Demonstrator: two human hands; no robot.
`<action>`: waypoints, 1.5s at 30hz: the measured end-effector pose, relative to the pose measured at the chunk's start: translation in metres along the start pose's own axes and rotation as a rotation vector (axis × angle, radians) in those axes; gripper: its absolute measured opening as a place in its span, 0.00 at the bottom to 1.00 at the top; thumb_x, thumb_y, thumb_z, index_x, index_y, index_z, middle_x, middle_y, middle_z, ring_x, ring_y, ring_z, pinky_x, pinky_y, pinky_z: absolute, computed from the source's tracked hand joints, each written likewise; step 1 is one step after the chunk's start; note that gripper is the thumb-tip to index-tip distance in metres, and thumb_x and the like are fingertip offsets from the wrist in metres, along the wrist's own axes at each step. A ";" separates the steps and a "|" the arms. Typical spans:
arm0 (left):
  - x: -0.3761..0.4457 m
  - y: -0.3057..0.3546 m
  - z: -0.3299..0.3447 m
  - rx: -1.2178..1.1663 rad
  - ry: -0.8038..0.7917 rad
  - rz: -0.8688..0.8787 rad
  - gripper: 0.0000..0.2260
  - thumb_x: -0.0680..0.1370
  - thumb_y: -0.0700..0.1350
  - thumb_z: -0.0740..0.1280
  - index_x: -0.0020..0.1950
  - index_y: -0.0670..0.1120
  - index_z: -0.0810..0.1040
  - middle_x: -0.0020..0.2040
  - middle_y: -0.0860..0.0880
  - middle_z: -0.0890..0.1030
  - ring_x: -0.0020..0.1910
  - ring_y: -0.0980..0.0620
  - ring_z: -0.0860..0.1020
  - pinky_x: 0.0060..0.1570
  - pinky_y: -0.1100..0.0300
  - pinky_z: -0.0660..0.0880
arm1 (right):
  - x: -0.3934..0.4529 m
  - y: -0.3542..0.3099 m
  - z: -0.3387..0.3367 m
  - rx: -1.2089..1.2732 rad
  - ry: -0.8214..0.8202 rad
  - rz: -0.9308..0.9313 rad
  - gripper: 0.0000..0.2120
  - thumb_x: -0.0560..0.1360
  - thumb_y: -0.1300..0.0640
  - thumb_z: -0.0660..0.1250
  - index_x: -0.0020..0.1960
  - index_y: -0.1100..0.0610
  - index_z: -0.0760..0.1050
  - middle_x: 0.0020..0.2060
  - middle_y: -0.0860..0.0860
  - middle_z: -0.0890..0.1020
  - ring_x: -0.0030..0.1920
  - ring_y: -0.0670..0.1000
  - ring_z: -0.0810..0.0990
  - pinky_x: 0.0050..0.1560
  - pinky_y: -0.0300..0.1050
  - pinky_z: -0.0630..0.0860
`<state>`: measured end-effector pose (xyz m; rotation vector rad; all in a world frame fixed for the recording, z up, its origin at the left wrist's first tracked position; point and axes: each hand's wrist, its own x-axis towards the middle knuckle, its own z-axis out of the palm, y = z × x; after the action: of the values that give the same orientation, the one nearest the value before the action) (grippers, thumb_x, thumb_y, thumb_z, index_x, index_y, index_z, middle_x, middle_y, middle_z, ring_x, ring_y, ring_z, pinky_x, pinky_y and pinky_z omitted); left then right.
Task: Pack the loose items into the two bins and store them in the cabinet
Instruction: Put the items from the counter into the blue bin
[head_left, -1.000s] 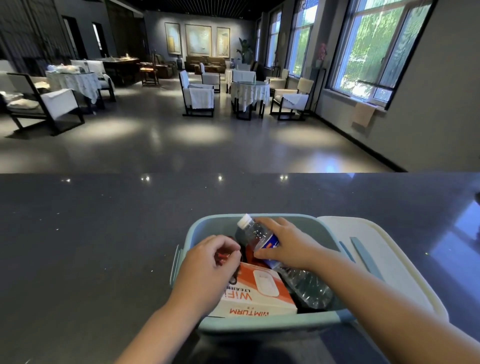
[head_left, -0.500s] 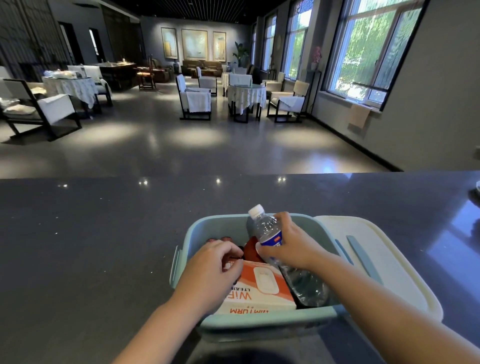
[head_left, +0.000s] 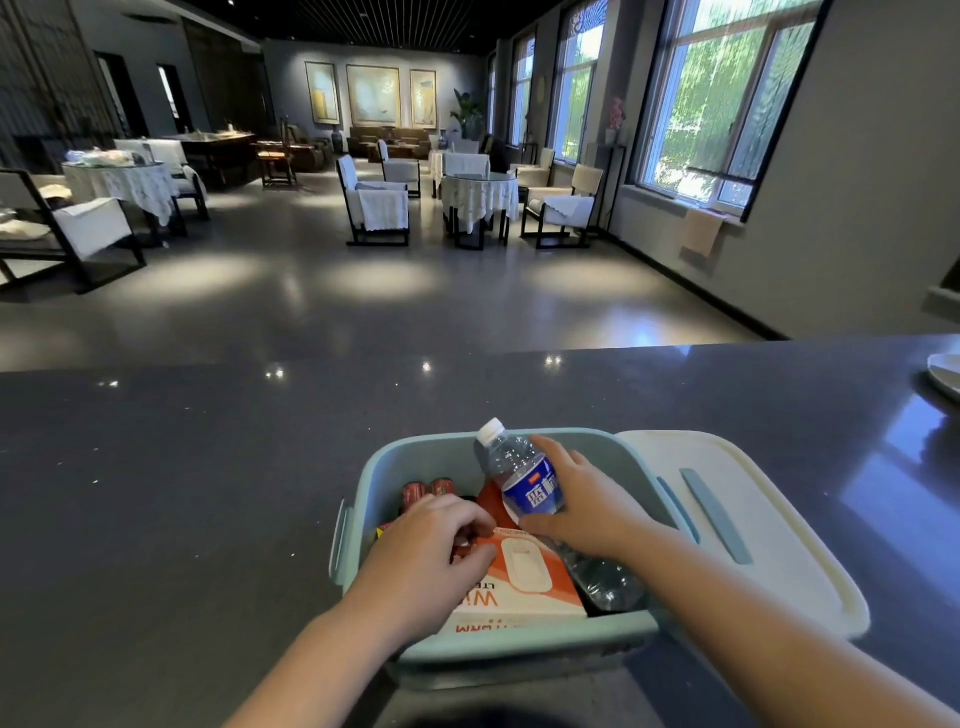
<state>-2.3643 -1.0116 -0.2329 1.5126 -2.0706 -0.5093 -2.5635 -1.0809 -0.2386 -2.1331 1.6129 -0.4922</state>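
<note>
A pale blue bin (head_left: 415, 457) sits on the dark counter near its front edge. Inside lie an orange and white box (head_left: 524, 582), red cans (head_left: 428, 491) at the back left and a red packet (head_left: 491, 506). My right hand (head_left: 582, 506) grips a clear water bottle (head_left: 524, 480) with a blue label and white cap, tilted with its cap up over the bin's far rim. My left hand (head_left: 431, 561) is curled inside the bin, fingers pinching the far left corner of the box. The bin's white lid (head_left: 753, 525) lies flat just to the right.
The dark stone counter (head_left: 208, 493) stretches left and far beyond the bin. A white dish (head_left: 945, 374) sits at the counter's far right edge. Beyond the counter is a lounge with chairs and covered tables.
My right hand has lifted the bottle's cap end from lying low in the bin to tilted up above the rim. My left hand has stayed on the box.
</note>
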 end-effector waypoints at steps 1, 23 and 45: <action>0.000 -0.001 0.000 -0.016 0.003 -0.004 0.08 0.76 0.54 0.65 0.54 0.59 0.77 0.52 0.65 0.75 0.55 0.66 0.70 0.54 0.66 0.71 | -0.001 0.002 0.002 0.031 0.003 -0.001 0.45 0.68 0.43 0.74 0.76 0.44 0.51 0.65 0.48 0.73 0.59 0.47 0.76 0.57 0.45 0.77; -0.005 0.004 -0.005 -0.145 0.014 -0.113 0.07 0.76 0.53 0.66 0.53 0.60 0.78 0.52 0.64 0.76 0.53 0.65 0.74 0.54 0.63 0.74 | 0.002 0.000 -0.015 -0.103 -0.106 -0.046 0.40 0.71 0.42 0.71 0.76 0.43 0.53 0.66 0.47 0.72 0.63 0.48 0.73 0.61 0.45 0.74; 0.017 0.007 -0.030 -0.054 0.120 -0.016 0.10 0.77 0.49 0.65 0.58 0.60 0.76 0.59 0.65 0.73 0.58 0.68 0.69 0.60 0.65 0.68 | -0.034 -0.003 -0.021 -0.182 -0.013 -0.016 0.32 0.71 0.39 0.69 0.71 0.44 0.60 0.65 0.43 0.73 0.58 0.42 0.73 0.50 0.34 0.70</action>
<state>-2.3557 -1.0259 -0.2016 1.4928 -1.9390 -0.4651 -2.5808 -1.0497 -0.2206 -2.2768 1.6925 -0.3469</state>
